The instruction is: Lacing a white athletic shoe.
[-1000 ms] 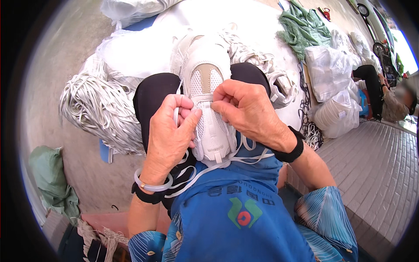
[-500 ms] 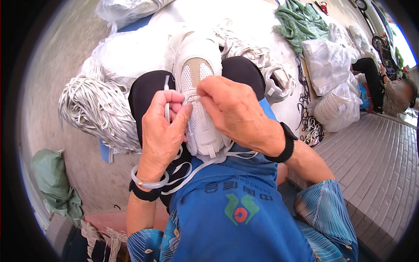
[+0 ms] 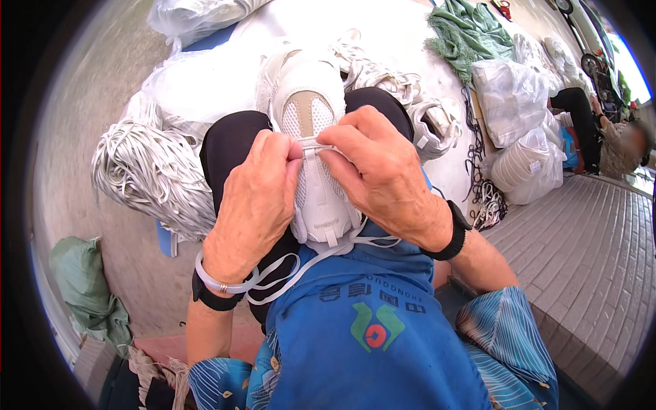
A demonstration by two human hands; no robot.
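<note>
A white sneaker [image 3: 307, 92] with mesh panels and a beige stripe rests between my knees, toe pointing away from me. Across its throat, near the lowest eyelets, runs a white shoelace [image 3: 313, 143]. My left hand [image 3: 251, 188] is closed, pinching this lace at the left side of the throat. At the right side my right hand [image 3: 384, 179] also pinches it between thumb and fingers. The fingertips of both hands lie close to the tongue [image 3: 324, 212]. A loose length of lace [image 3: 311, 263] trails over my blue apron [image 3: 410, 342] toward my left wrist.
Beyond my knees, a white-covered surface [image 3: 198, 82] bears more shoes [image 3: 437, 126] and laces. A large bundle of white laces [image 3: 154, 174] hangs at the left. Plastic bags [image 3: 512, 102] and a green cloth [image 3: 471, 37] lie at the right, where another person [image 3: 622, 147] sits farther off.
My left hand has turned and moved up to the shoe's throat; the lace tip that stuck up from it no longer shows. The lace now stretches between both hands.
</note>
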